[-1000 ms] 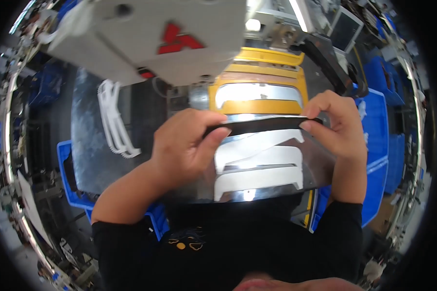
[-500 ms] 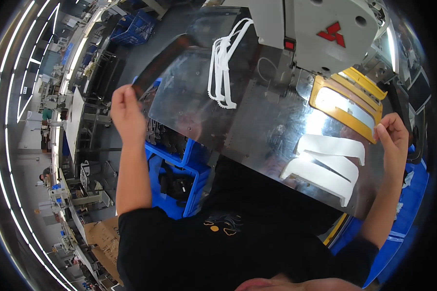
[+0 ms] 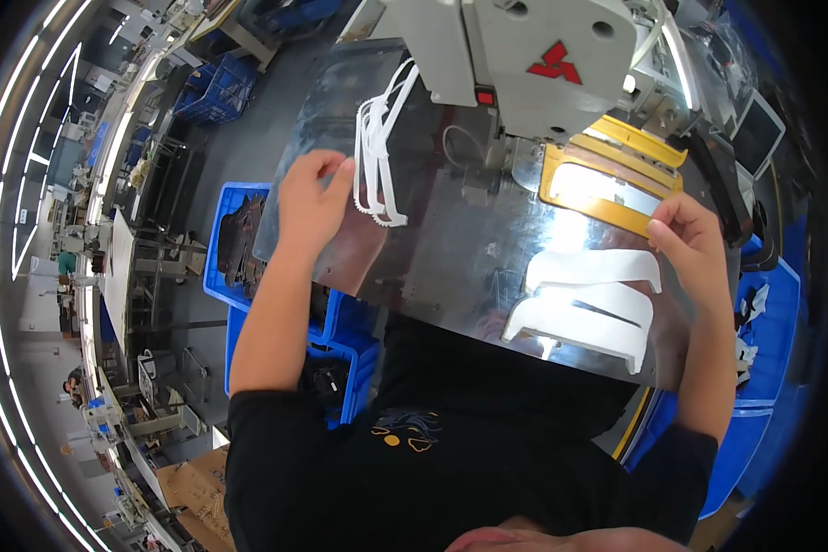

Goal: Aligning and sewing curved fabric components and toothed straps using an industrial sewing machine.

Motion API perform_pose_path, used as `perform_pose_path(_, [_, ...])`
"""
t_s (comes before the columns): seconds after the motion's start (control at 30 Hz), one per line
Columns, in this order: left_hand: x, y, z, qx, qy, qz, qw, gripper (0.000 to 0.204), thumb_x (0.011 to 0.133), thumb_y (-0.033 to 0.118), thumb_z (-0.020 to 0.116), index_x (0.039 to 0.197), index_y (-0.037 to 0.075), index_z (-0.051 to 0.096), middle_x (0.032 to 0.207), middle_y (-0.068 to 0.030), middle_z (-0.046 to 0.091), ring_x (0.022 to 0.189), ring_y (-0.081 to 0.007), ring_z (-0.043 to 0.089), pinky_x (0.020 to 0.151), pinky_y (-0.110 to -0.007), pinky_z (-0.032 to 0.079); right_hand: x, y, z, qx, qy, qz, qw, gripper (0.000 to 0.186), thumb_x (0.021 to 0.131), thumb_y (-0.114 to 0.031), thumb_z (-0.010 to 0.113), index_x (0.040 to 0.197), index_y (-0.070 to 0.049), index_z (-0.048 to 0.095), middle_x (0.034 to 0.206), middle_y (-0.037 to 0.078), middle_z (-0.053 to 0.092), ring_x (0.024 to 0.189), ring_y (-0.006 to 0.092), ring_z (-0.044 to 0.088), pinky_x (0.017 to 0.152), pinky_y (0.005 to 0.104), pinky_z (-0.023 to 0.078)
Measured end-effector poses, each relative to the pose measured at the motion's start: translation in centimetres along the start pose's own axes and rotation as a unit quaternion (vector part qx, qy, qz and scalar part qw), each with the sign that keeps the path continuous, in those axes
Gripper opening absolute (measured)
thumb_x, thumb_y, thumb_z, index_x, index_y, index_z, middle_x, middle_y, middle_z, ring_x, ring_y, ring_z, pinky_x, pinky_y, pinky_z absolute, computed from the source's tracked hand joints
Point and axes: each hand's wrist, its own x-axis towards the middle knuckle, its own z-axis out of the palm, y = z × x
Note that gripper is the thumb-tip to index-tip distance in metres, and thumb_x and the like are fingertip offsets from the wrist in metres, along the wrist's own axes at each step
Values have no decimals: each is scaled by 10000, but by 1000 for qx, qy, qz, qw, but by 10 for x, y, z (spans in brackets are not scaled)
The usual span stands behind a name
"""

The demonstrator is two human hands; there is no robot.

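My left hand [image 3: 313,198] hovers over the left part of the shiny metal worktable [image 3: 460,267], its fingers loosely curled, thumb apart, nothing visible in it. Just beside its fingertips lies a bundle of thin white strips with toothed edges [image 3: 374,152]. My right hand [image 3: 690,241] pinches the near right corner of a yellow frame [image 3: 598,210], which lies under the head of a large grey sewing machine [image 3: 561,92]. Two curved white pieces [image 3: 584,317] lie on the metal nearer to me, left of my right forearm.
Blue crates [image 3: 223,244] holding dark pieces stand below the table's left side. Another blue bin [image 3: 773,331] with white and dark scraps is on the right. A screen [image 3: 759,133] stands at far right. Rows of workbenches [image 3: 110,276] run along the left.
The dark strip that hung from my left hand is gone from it, and that hand has come rightward over the table. My right hand stays at the yellow frame's corner. The whole view has shifted.
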Motion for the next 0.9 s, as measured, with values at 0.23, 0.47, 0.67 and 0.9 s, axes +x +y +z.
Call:
perform_pose_path(0.23, [112,-17,68,68,-16,-27,997,459,930,432,788,1153,31,781,1017,-179,750,997,-359,724,909,-442,563,9,7,6,-75,-7,8,997,88,968,-62,756,932,-12,693,810,-50,646,738,20,562,654,212,440])
perform_pose_path(0.47, [173,-16,110,14,-98,46,994,416,925,327,767,1200,18,809,945,-207,777,977,-350,767,908,-411,587,11,13,1,-93,-13,7,996,111,966,-82,762,915,7,718,778,-33,679,706,18,574,635,216,455])
perform_pose_path(0.67, [131,61,42,-390,-113,-123,906,183,1008,163,688,1064,-6,731,888,-101,752,810,-168,741,697,-291,535,7,5,0,-89,-16,-17,996,106,964,-90,767,933,5,732,785,-28,693,711,20,581,637,216,463])
perform_pose_path(0.9, [27,89,-35,-402,-219,-117,881,136,1065,184,671,1085,50,667,914,-67,763,740,-126,713,611,-235,523,-6,-21,5,-141,-26,-27,989,124,929,-122,811,939,-19,741,802,11,718,726,75,644,650,258,508])
